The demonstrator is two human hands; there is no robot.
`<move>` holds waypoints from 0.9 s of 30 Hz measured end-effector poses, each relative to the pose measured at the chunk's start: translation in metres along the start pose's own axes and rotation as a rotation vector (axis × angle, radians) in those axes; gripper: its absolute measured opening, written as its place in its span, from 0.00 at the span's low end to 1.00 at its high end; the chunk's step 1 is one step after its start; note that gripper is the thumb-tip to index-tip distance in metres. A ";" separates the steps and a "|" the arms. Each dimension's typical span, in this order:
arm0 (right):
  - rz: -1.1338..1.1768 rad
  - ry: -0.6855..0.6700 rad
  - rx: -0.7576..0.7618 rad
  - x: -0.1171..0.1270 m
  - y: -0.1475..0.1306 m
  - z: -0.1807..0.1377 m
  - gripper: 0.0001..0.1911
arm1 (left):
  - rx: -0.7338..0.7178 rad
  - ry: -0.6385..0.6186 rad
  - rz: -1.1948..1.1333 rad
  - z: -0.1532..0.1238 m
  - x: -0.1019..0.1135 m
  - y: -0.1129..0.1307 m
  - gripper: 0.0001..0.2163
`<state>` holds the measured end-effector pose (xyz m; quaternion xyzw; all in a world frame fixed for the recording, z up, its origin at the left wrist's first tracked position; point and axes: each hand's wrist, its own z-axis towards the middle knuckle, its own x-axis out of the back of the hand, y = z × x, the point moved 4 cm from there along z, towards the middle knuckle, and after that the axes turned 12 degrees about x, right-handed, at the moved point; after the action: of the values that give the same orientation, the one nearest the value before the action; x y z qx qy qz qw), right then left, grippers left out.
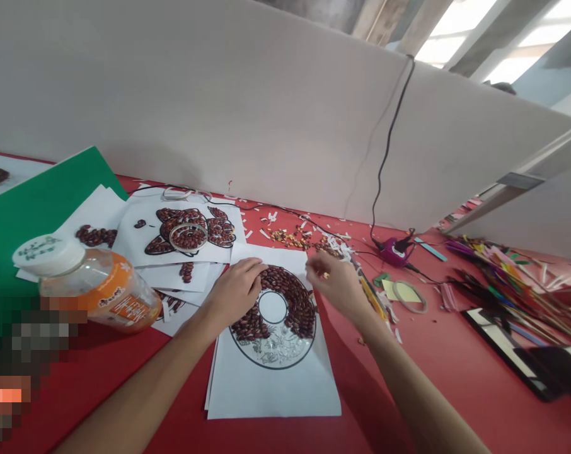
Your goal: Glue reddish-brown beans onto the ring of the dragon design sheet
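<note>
A white sheet (276, 391) lies in front of me on the red table, printed with a ring shape (278, 315) mostly covered in dark red beans. My left hand (236, 291) rests on the ring's left side, fingers curled down onto the beans. My right hand (335, 280) hovers just right of the ring's top edge, its fingertips pinched on something small that I cannot make out. A loose pile of yellow and brown grains (295, 238) lies just beyond the sheet.
A plastic jar (89, 287) with a white lid lies on its side at the left. Other bean-covered sheets (181, 233), a tape roll (188, 236) and green card (34, 208) sit behind it. Coloured paper strips (503, 271), a second tape roll (408, 296) and a purple device (395, 250) with a cable fill the right.
</note>
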<state>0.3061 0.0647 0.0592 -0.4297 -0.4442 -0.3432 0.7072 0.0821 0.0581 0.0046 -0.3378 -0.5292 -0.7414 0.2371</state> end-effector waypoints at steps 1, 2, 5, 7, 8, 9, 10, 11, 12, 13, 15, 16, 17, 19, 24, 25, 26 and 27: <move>0.169 0.014 0.045 -0.003 -0.018 -0.014 0.03 | 0.002 -0.002 -0.001 0.000 0.000 0.000 0.17; 0.309 0.009 0.077 -0.007 -0.036 -0.027 0.03 | 0.002 -0.002 -0.003 0.000 0.000 0.001 0.17; 0.533 -0.047 0.123 -0.021 -0.081 -0.058 0.06 | -0.004 0.002 -0.007 0.001 0.000 0.001 0.17; 0.589 -0.085 0.155 -0.029 -0.102 -0.069 0.08 | -0.011 0.005 -0.008 0.001 0.000 0.000 0.17; 0.598 -0.099 0.169 -0.033 -0.109 -0.071 0.08 | -0.013 0.005 -0.008 0.001 0.000 0.000 0.17; 0.594 -0.103 0.182 -0.037 -0.115 -0.072 0.07 | -0.014 0.006 -0.009 0.001 0.000 -0.001 0.17; 0.576 -0.105 0.194 -0.040 -0.119 -0.073 0.07 | -0.016 0.004 -0.011 0.000 -0.001 -0.001 0.17; 0.547 -0.104 0.209 -0.043 -0.122 -0.072 0.06 | -0.017 0.003 -0.012 0.000 -0.001 -0.001 0.17; 0.512 -0.104 0.225 -0.046 -0.125 -0.072 0.06 | -0.017 0.001 -0.013 0.000 -0.001 -0.001 0.17; 0.474 -0.099 0.245 -0.050 -0.127 -0.071 0.06 | -0.017 -0.002 -0.014 0.000 -0.001 -0.002 0.17; 0.407 -0.091 0.273 -0.056 -0.129 -0.071 0.06 | -0.014 -0.008 -0.013 0.000 -0.002 -0.002 0.17; 0.377 -0.085 0.281 -0.059 -0.130 -0.071 0.05 | -0.013 -0.009 -0.013 0.001 -0.002 -0.002 0.17; 0.350 -0.079 0.282 -0.061 -0.130 -0.071 0.05 | -0.014 -0.010 -0.012 0.001 -0.002 -0.002 0.17; 0.311 -0.069 0.267 -0.065 -0.129 -0.072 0.06 | -0.017 -0.005 -0.009 0.001 -0.001 -0.001 0.17; 0.294 -0.035 0.219 -0.067 -0.129 -0.072 0.07 | -0.015 0.001 -0.008 0.000 0.000 0.000 0.17; 0.293 -0.027 0.220 -0.067 -0.129 -0.073 0.07 | -0.016 -0.001 -0.007 0.000 0.001 0.001 0.17; 0.292 -0.017 0.224 -0.066 -0.129 -0.073 0.07 | -0.016 -0.001 -0.007 0.000 0.001 0.001 0.17; 0.291 -0.005 0.229 -0.065 -0.129 -0.074 0.07 | -0.017 0.000 -0.006 0.000 0.001 0.001 0.17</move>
<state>0.1948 -0.0464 0.0204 -0.4069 -0.4153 -0.1836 0.7926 0.0823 0.0581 0.0060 -0.3381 -0.5242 -0.7465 0.2318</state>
